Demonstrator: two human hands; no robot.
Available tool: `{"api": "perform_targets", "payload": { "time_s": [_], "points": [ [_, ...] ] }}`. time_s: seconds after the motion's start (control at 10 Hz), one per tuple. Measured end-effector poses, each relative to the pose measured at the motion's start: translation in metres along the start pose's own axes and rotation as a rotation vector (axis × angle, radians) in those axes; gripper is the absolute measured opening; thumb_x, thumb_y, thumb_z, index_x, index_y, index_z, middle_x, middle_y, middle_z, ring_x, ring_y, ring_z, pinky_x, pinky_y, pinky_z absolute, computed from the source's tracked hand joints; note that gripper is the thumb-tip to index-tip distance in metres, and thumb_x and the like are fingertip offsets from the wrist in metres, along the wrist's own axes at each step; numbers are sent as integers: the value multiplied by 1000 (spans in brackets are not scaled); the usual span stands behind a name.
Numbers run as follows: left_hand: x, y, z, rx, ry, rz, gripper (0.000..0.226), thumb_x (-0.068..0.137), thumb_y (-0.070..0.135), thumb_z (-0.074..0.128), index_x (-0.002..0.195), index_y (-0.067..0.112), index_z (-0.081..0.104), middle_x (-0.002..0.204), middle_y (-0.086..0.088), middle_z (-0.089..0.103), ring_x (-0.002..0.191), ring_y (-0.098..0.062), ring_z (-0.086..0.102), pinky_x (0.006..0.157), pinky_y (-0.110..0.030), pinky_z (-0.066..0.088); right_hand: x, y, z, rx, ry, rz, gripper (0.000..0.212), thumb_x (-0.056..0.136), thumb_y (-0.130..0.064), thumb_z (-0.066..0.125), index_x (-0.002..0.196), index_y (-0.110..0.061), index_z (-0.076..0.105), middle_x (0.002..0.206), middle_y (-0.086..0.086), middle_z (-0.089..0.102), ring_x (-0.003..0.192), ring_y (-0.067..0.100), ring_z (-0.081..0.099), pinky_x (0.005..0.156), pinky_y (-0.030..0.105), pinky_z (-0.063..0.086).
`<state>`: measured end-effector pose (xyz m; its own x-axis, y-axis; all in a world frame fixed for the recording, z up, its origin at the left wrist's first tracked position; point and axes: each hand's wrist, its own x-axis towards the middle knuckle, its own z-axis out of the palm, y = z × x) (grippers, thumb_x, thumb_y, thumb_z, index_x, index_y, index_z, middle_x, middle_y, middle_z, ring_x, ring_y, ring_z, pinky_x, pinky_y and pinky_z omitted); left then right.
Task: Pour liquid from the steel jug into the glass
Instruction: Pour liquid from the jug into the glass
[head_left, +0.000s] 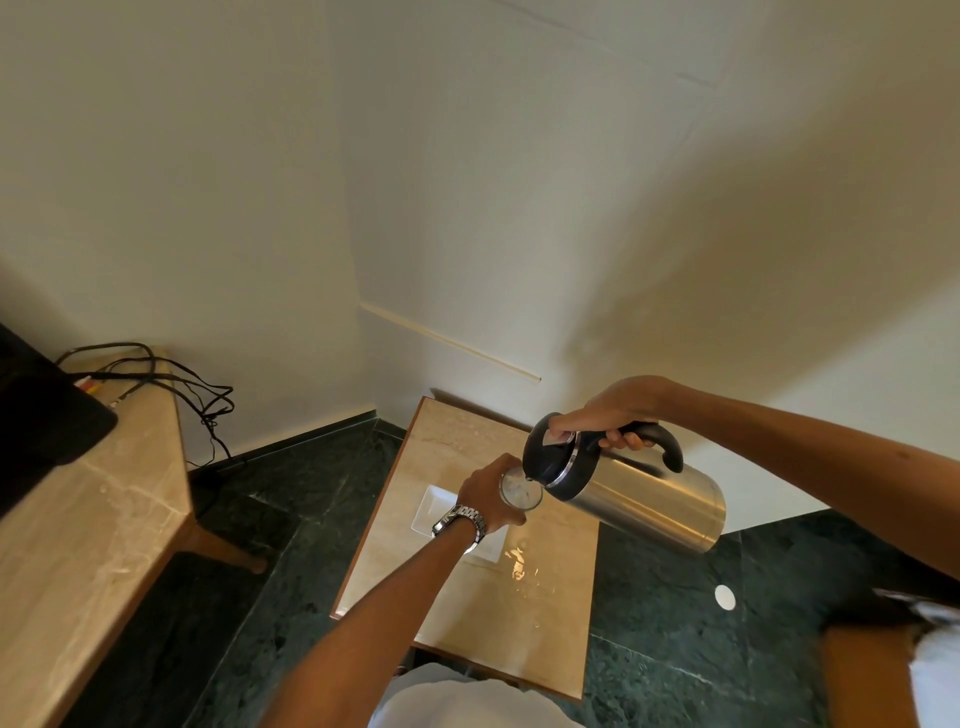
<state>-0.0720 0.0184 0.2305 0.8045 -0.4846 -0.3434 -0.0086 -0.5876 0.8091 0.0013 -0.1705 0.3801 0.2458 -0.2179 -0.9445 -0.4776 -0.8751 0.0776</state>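
Low in the frame, a pale garment edge, then two bare forearms reaching up toward the centre. Left hand (488, 491), with a metal wristwatch (460, 521) at the wrist, wrapped closed around the glass (521, 487), held raised above the small marble-topped table (457, 613) just right of centre. Right hand (618, 413), in the centre right of the frame, clamped on the black handle of the steel jug (649, 506), thumb pressed on the black lid. Jug tipped steeply leftward, base out toward the right edge, spout touching or just over the rim of the glass. Clear liquid visible inside the glass; level hard to judge.

Under the left wrist, a white rectangular tray (434, 506) lying on the tabletop, partly hidden by the arm. Just right of the tray, a shiny wet-looking patch on the marble. Beneath and around the table, dark green stone floor (675, 597), with a small white disc (724, 596) lying on it at lower right.

At left, a longer marble counter (88, 519) running from the lower left corner upward, a dark object (36, 426) on it at the left edge, black cables (192, 395) trailing off its far end down the wall. Beyond, plain cream walls filling the upper frame.
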Motion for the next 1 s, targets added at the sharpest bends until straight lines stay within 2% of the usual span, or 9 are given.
{"api": "perform_targets", "payload": {
  "time_s": [0.1,0.4,0.5,0.6,0.9,1.0],
  "points": [
    [1,-2,-1,-4,-3,-5,74,67,15,92,130,15,54,125,-7,71,113,-31,68,97,-41,59,1,-2,-1,15,-11,-2,54,87,-60,58,59,-15,67,46,-3,48,32,8,39,36,15,42],
    [4,-3,-4,13,-9,-13,75,66,15,93,130,15,54,127,-7,70,115,-31,67,97,-44,59,3,0,-7,21,-30,-37,52,85,-63,60,66,-15,69,49,-3,48,35,8,40,36,16,42],
    [6,-3,-4,15,-13,-13,75,66,15,93,131,15,54,126,-7,70,114,-31,67,97,-44,59,6,18,-8,193,98,-220,58,68,-71,80,73,-14,72,57,-1,62,45,11,55,39,17,49],
    [9,-2,-4,21,-12,-9,75,67,16,92,131,15,53,127,-7,70,115,-31,67,98,-44,59,6,32,-9,282,173,-361,66,50,-75,89,76,-15,76,76,4,70,64,17,62,45,18,52],
    [12,-2,-4,36,-10,-2,75,67,17,92,131,15,53,125,-7,70,113,-30,68,98,-43,59,9,31,-10,274,166,-357,64,48,-75,89,79,-20,79,84,3,71,69,17,63,52,20,54],
    [12,-3,-4,30,-14,-5,75,67,16,92,131,15,54,124,-7,70,113,-30,68,97,-43,59,9,31,-9,290,139,-357,59,50,-73,90,78,-22,78,80,3,70,66,17,61,46,19,53]
  ]
}}
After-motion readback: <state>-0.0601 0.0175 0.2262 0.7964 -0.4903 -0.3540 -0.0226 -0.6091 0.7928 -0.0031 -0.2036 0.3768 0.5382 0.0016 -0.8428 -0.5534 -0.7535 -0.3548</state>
